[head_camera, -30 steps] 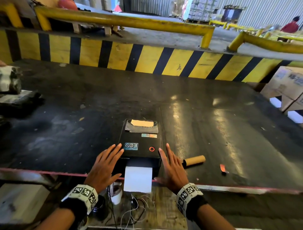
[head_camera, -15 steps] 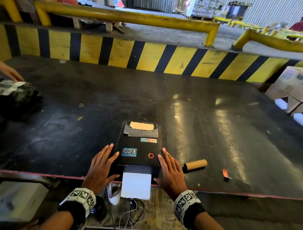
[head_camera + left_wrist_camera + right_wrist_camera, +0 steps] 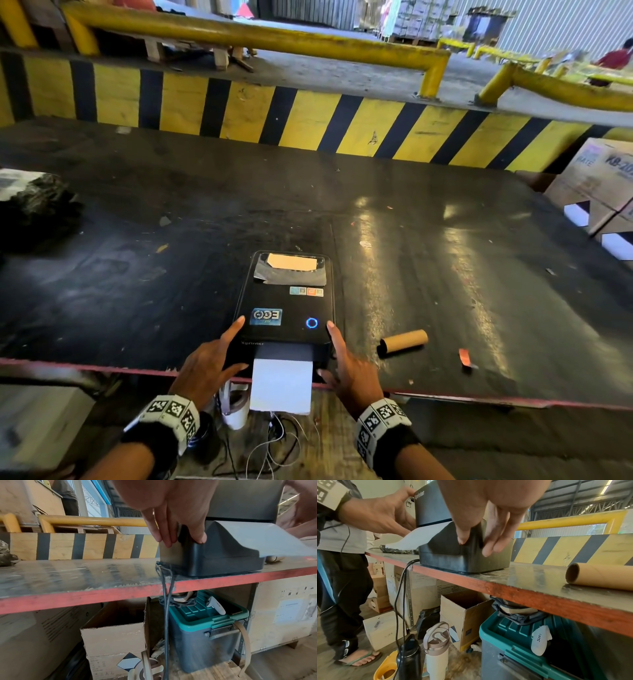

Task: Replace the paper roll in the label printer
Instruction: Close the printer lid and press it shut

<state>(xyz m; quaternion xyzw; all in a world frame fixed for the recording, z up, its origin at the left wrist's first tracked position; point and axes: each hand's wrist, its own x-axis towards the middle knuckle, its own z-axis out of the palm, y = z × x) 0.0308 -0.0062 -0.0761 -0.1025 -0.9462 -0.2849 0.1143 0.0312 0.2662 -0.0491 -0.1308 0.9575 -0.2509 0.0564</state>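
Observation:
A black label printer (image 3: 286, 301) sits at the near edge of the dark table (image 3: 445, 274), lid down, with a blue ring light (image 3: 311, 322) lit. A white paper strip (image 3: 281, 385) hangs out of its front slot over the table edge. My left hand (image 3: 219, 356) lies against the printer's left side with straight fingers (image 3: 164, 536), thumb on the front corner. My right hand (image 3: 337, 353) rests the same way on the right side, fingers (image 3: 493, 540) pointing down. An empty brown cardboard core (image 3: 403, 342) lies on the table right of the printer, also seen in the right wrist view (image 3: 599, 577).
A black wrapped bundle (image 3: 34, 205) lies at the far left and cardboard boxes (image 3: 599, 185) stand at the right. A yellow-black striped barrier (image 3: 308, 116) backs the table. A red scrap (image 3: 464, 357) lies beyond the core. Under the table are cables (image 3: 165, 615), a green-lidded bin (image 3: 205, 616) and bottles (image 3: 436, 642).
Both hands slid off the lid's front corners down onto the printer's sides. The ring light turned from red to blue.

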